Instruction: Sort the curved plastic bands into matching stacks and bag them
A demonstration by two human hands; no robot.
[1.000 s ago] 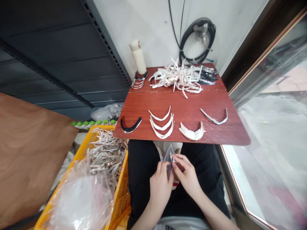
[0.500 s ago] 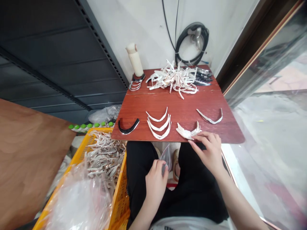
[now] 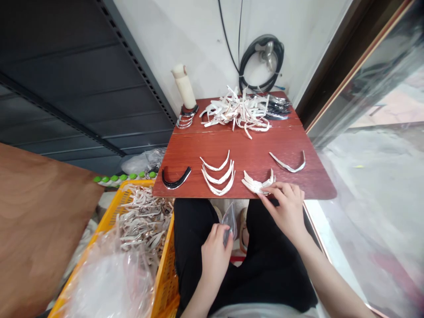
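Note:
Over my lap, my left hand (image 3: 217, 247) is closed on a small clear plastic bag (image 3: 229, 218). At the table's front edge, my right hand (image 3: 286, 205) pinches the right end of a stack of white curved strips (image 3: 256, 183), which still rests on the wood. To its left lie several separate white V-shaped strips (image 3: 218, 180), one behind another. A black curved strip (image 3: 176, 180) with a shiny edge sits farther left. Behind my right hand is a single silvery curved strip (image 3: 289, 165).
The red-brown table (image 3: 251, 145) carries a heap of white strips (image 3: 238, 110), dark strips (image 3: 280, 106) and a cream bottle (image 3: 184, 88) at the back. A yellow crate (image 3: 167, 269) of strips stands left, with plastic bags (image 3: 109, 278) on it. Glass (image 3: 374, 176) lies right.
The view has shifted slightly. Both hands keep nearly the same places, the left with the plastic bag and the right at the end of the white stack.

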